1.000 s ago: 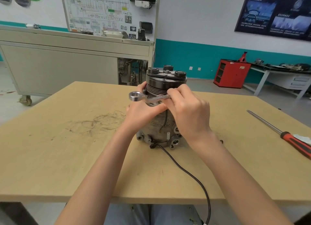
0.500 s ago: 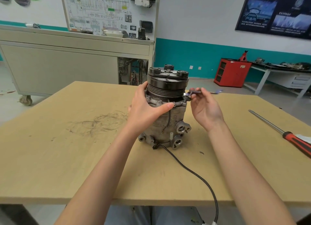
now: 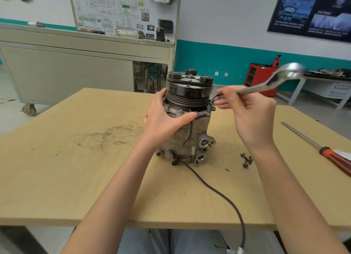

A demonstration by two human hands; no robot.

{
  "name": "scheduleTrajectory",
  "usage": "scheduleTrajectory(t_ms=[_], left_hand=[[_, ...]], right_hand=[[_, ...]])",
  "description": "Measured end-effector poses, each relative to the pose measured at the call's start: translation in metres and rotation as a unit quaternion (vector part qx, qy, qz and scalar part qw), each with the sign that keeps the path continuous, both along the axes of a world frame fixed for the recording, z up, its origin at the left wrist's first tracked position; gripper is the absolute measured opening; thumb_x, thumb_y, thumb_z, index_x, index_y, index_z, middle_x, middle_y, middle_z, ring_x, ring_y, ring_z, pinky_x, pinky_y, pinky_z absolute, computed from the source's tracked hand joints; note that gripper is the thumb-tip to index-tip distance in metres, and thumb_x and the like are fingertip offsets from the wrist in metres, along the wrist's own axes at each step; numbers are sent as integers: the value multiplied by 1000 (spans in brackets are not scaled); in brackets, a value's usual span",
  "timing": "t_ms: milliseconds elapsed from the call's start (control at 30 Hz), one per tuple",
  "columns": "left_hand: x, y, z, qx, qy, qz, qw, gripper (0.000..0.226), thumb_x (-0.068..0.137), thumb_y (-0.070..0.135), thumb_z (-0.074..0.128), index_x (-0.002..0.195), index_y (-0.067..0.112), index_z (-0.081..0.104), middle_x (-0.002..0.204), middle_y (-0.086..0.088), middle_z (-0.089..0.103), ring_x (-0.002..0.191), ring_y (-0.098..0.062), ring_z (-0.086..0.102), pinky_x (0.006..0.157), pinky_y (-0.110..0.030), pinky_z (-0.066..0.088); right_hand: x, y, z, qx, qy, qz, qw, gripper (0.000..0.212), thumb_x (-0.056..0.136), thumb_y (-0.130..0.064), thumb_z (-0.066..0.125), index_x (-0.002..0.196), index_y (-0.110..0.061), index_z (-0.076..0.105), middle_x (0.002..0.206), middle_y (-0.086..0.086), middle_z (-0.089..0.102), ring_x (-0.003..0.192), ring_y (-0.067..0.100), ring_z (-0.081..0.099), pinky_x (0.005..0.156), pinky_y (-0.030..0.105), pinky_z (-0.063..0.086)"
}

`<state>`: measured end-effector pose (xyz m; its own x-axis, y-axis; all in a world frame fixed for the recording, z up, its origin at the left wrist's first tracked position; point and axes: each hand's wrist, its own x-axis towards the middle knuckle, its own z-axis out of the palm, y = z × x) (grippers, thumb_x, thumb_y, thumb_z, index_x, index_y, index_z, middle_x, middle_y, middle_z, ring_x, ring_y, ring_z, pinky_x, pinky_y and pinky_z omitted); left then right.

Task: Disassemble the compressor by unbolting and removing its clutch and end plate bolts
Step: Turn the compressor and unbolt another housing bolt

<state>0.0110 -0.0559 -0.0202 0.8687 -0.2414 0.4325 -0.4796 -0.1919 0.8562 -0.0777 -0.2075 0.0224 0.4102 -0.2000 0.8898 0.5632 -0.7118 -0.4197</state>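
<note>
Left hand [image 3: 167, 120]: wrapped round the compressor [image 3: 190, 132] just under the pulley, thumb across the front flange, steadying it.
Right hand [image 3: 252, 119]: clamped on the wrench [image 3: 271, 82], with its free fingertips [image 3: 218, 102] stretched to the flange bolt [image 3: 209, 107] on the compressor's right side.
Hands: apart, one on each side of the housing.
Wrench: shaft tilted up and to the right, its ring end high in the air, off any bolt.
Key relation: the bolt stands upright, parallel to the compressor's vertical axis, just left of the right fingertips. The right hand is nearer, so I judge that the next move means bringing the wrench head down onto it.
Compressor: upright, clutch [image 3: 190, 82] on top, in the middle of the tabletop [image 3: 57, 177] towards the far edge.
Loose bolts [image 3: 246, 160]: lying right of the compressor's base.
Screwdriver [image 3: 330, 154]: by the right edge, well apart.
Writing: the housing label, wall chart and dark poster are all too small to read.
</note>
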Motion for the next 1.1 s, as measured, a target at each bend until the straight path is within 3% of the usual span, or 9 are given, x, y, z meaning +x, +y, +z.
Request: scheduleTrajectory(t_ms=[133,300,533,633,767,900,1033,1100], left_hand=[[-1,0,0,-6,1,0,1000,110,48,74,64,143,33,27,143,11,42,133,-14,40,112,-56,27],[0,-1,0,-44,24,-39,998,100,48,69,73,132,43,25,143,6,46,132,-16,45,112,-55,30],[10,-5,-6,-29,16,-12,999,86,59,60,76,126,51,23,139,10,49,128,-12,47,111,-53,33],[11,-5,-5,-52,8,-15,998,89,58,48,77,132,39,27,135,7,47,124,-11,48,107,-46,41],[16,-7,-6,-29,-5,5,1000,94,60,50,72,142,29,30,136,8,45,127,-14,47,109,-50,37],[14,-4,-10,-55,-11,-21,998,84,66,42,84,129,42,29,132,9,49,124,-9,49,105,-45,44],[10,-3,-8,-30,-6,-19,999,98,54,66,75,137,40,28,142,7,44,132,-14,44,111,-54,32],[7,-2,-5,-16,-7,-5,1000,107,51,71,70,142,34,28,143,8,43,132,-14,42,112,-56,29]], right_hand=[[-1,17,-4,-212,-72,-102,969,15,85,-12,66,84,1,73,77,13,71,63,26,67,55,36,54],[-1,32,-9,-332,-36,-217,917,16,82,-11,64,85,3,70,78,16,68,59,30,65,48,30,52],[3,50,-7,-329,-1,-257,909,7,77,-7,69,77,0,68,70,14,61,51,25,57,43,23,43],[6,55,-15,-348,1,-287,893,7,76,-5,74,77,-2,68,70,11,61,52,21,58,41,22,42],[8,54,-23,-356,4,-296,886,6,76,-4,73,81,-2,69,73,12,63,56,21,61,42,26,48],[8,46,-21,-296,-30,-258,919,9,78,-6,71,83,1,70,75,14,65,58,24,63,44,28,51],[4,29,-26,-211,-78,-202,953,21,86,-19,64,86,0,72,79,13,68,67,20,64,62,20,48],[3,13,-29,-161,-68,-121,977,24,88,-21,60,90,0,71,85,12,70,76,18,66,73,18,48]])
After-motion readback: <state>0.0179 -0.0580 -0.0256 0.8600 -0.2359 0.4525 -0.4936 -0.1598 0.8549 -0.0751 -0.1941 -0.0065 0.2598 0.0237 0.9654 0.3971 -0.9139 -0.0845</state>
